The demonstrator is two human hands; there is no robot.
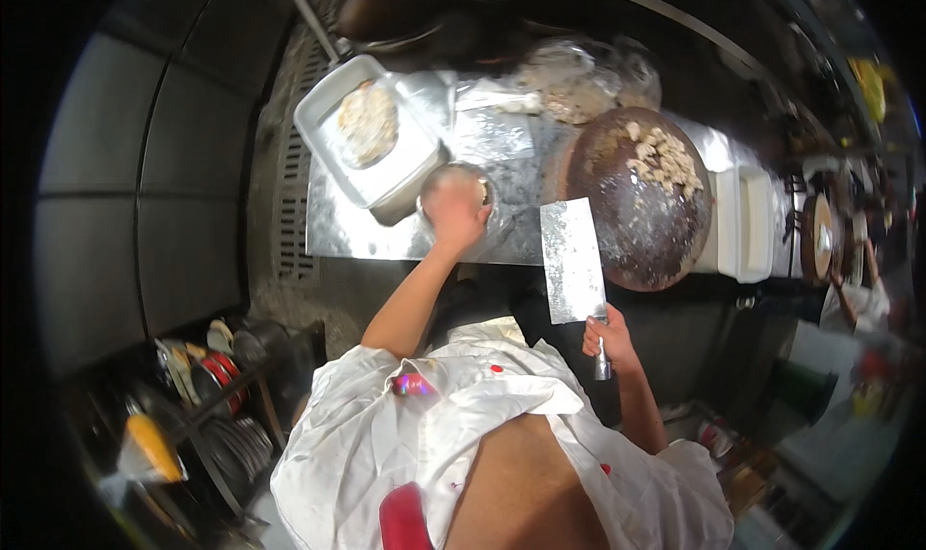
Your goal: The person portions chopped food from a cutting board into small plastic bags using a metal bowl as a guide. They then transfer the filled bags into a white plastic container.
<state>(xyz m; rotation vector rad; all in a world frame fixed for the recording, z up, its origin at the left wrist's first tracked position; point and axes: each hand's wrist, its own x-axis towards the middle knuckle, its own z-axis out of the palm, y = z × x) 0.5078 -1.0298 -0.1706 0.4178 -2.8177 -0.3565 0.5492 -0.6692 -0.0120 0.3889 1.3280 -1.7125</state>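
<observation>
My right hand (610,339) is wrapped around the metal handle of a Chinese cleaver (573,260). Its broad blade points away from me, beside the near left edge of a round, dark chopping block (608,188). Pale chopped pieces (663,158), possibly meat, lie in a heap on the block's far right part. On the left, my left hand (456,206) reaches over a small round bowl (489,181). Motion blur and the hand itself hide its fingertips and most of the bowl, so I cannot tell whether it grips anything.
A white plastic tub (325,145) holding a pale, lumpy mass (367,124) stands left on the metal table (347,231). Clear plastic bags (579,79) with food lie behind the block. A narrow white container (745,224) stands right of it. Pans fill a rack (239,398) at lower left.
</observation>
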